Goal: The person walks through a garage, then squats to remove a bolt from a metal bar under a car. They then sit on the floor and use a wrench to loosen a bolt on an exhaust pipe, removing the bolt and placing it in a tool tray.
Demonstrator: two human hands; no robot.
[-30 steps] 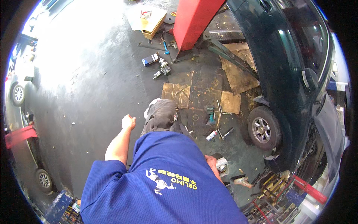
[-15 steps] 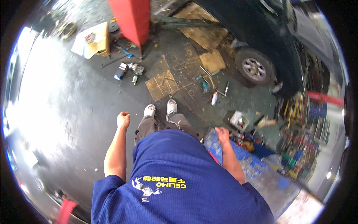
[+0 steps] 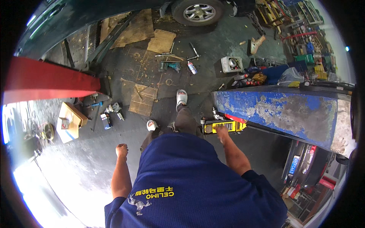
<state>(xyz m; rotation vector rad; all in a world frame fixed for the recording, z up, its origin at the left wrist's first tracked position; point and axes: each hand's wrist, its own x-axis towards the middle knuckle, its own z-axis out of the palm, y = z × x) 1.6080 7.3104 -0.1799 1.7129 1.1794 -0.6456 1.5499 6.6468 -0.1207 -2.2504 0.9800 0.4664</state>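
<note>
Yellow jack point(image 3: 231, 125) is lying on the dark floor point(image 3: 182, 81) just right of the frame's centre, its long side running roughly across the picture. The person's right hand point(image 3: 222, 133) is showing over the jack's near edge, covering a bit of it; from where I'm standing I can't tell whether skin is meeting metal or the hand is only hovering above. Its fingers are pointing up the frame, and how far they are opening, or whether they are gripping, I can't make out.

The left hand point(image 3: 121, 151) is hanging well apart from the right one, over the floor left of centre, its fingers curling loosely inward. Its palm is facing out of sight, so I can't tell whether the curl is closing fully or holding something small.

A silver tool point(image 3: 215, 113) is sitting right beside the jack's upper left corner, and a scuffed blue bench point(image 3: 243, 103) is stretching off to the right. Toward the upper middle, a spray can point(image 3: 192, 67) is lying left of a white tub point(image 3: 231, 64), with a car wheel point(image 3: 199, 13) showing at the top edge.
</note>
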